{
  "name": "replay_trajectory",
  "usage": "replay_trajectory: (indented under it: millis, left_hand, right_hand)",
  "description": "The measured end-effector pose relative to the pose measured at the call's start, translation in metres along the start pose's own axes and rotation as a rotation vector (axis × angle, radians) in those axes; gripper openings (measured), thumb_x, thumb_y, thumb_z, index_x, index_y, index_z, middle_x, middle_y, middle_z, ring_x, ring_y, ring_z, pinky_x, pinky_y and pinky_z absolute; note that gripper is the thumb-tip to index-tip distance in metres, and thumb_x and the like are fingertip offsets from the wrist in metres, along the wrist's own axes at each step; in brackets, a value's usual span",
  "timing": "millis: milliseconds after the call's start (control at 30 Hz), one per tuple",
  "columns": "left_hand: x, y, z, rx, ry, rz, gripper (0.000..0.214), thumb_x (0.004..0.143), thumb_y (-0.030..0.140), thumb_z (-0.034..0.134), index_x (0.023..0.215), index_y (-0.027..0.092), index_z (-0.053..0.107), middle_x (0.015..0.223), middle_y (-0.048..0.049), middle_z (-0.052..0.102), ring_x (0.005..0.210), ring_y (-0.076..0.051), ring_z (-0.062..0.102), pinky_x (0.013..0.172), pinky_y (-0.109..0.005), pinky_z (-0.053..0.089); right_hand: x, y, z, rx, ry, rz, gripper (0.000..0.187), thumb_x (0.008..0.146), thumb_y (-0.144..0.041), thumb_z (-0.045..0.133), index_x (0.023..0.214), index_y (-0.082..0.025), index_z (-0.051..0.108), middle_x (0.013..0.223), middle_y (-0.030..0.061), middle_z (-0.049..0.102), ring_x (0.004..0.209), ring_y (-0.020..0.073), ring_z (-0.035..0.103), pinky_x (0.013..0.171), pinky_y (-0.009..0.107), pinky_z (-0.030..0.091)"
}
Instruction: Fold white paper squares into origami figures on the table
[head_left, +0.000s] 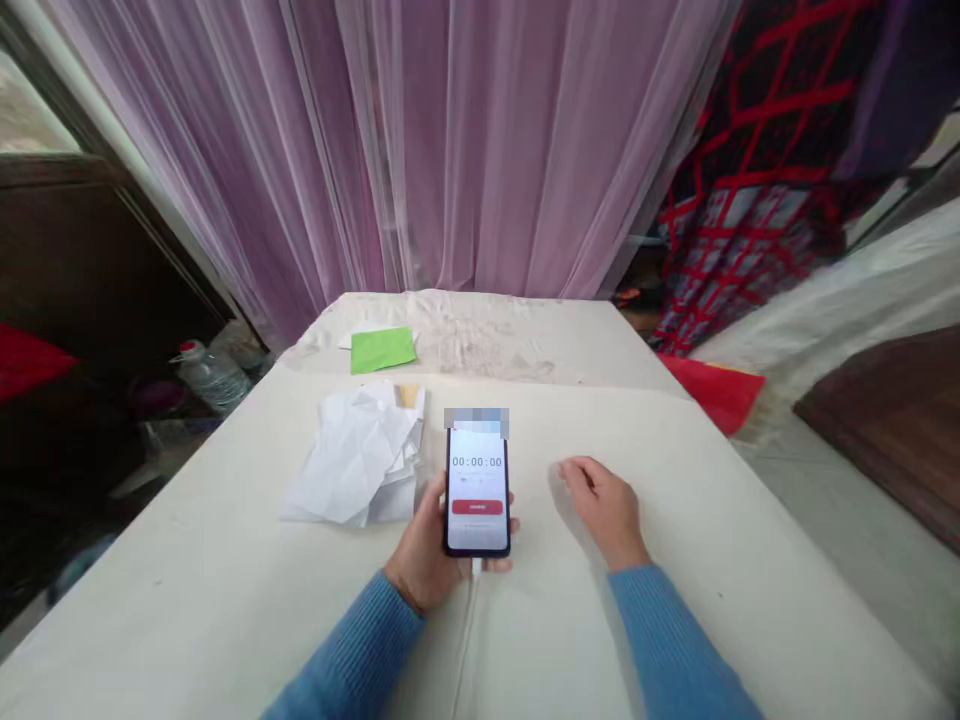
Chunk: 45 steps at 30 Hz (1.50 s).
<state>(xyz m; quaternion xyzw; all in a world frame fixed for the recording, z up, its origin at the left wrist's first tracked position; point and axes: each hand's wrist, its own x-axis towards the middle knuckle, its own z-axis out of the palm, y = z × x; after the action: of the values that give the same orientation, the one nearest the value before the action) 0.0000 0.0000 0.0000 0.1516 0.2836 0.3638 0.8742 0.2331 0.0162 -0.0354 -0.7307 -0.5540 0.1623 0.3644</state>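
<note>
My left hand (426,555) grips a phone (478,490) upright over the white-covered table (225,600). Its lit screen shows a timer at 00:00:00 above a red button. My right hand (602,507) rests on the table just right of the phone, palm down, fingers loosely curled, holding nothing. Both forearms wear blue knitted sleeves. A heap of crumpled white paper sheets (360,455) lies just left of the phone.
A green paper (382,349) lies at the table's far left. A plastic bottle (211,375) stands off the table's left edge. Pink curtains (420,140) hang behind. A red object (716,392) and red-patterned cloth (750,200) are at the right.
</note>
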Motion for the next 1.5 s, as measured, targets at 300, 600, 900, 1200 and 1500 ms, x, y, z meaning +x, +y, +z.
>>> replay_trajectory:
  millis: [300, 600, 900, 1200, 1500]
  left_hand:
    - [0.003, 0.000, -0.002, -0.014, -0.040, 0.013, 0.062, 0.090, 0.063, 0.041, 0.125, 0.015, 0.061, 0.122, -0.0172, 0.064, 0.100, -0.032, 0.065, 0.063, -0.040, 0.058]
    - [0.004, 0.000, -0.003, -0.023, -0.051, 0.018, 0.061, 0.091, 0.061, 0.040, 0.124, 0.015, 0.061, 0.121, -0.0166, 0.064, 0.100, -0.032, 0.066, 0.062, -0.040, 0.058]
    - [0.004, 0.000, -0.005, -0.006, -0.080, 0.015, 0.063, 0.091, 0.061, 0.038, 0.130, 0.015, 0.056, 0.125, -0.0199, 0.062, 0.100, -0.033, 0.066, 0.064, -0.040, 0.057]
    - [0.005, 0.002, -0.003, 0.020, -0.045, -0.012, 0.066, 0.090, 0.063, 0.040, 0.126, 0.012, 0.058, 0.122, -0.0199, 0.064, 0.098, -0.032, 0.066, 0.062, -0.040, 0.057]
    - [-0.009, 0.004, -0.011, -0.006, -0.171, 0.043, 0.064, 0.088, 0.063, 0.046, 0.127, 0.013, 0.056, 0.120, -0.0165, 0.065, 0.096, -0.029, 0.067, 0.062, -0.038, 0.057]
  right_hand:
    - [0.002, -0.001, 0.000, 0.018, 0.023, -0.016, 0.043, 0.082, -0.054, 0.041, 0.080, -0.021, 0.070, 0.072, 0.0030, 0.072, 0.067, 0.0181, 0.063, 0.063, 0.025, 0.043]
    - [0.002, -0.002, 0.000, 0.002, 0.022, -0.013, 0.044, 0.081, -0.054, 0.041, 0.080, -0.021, 0.070, 0.072, 0.0030, 0.071, 0.068, 0.0185, 0.064, 0.064, 0.025, 0.043]
    - [0.007, 0.002, 0.004, 0.127, 0.057, 0.003, 0.039, 0.081, -0.051, 0.044, 0.078, -0.021, 0.069, 0.076, 0.0022, 0.073, 0.070, 0.0183, 0.066, 0.067, 0.026, 0.046]
    - [0.011, 0.004, 0.011, 0.154, 0.100, -0.017, 0.039, 0.080, -0.051, 0.044, 0.072, -0.021, 0.067, 0.070, 0.0028, 0.071, 0.067, 0.0185, 0.063, 0.065, 0.026, 0.045]
    - [0.017, 0.013, 0.011, 0.404, 0.066, 0.026, 0.040, 0.074, -0.054, 0.048, 0.071, -0.018, 0.067, 0.070, 0.0055, 0.072, 0.067, 0.0210, 0.066, 0.066, 0.030, 0.050]
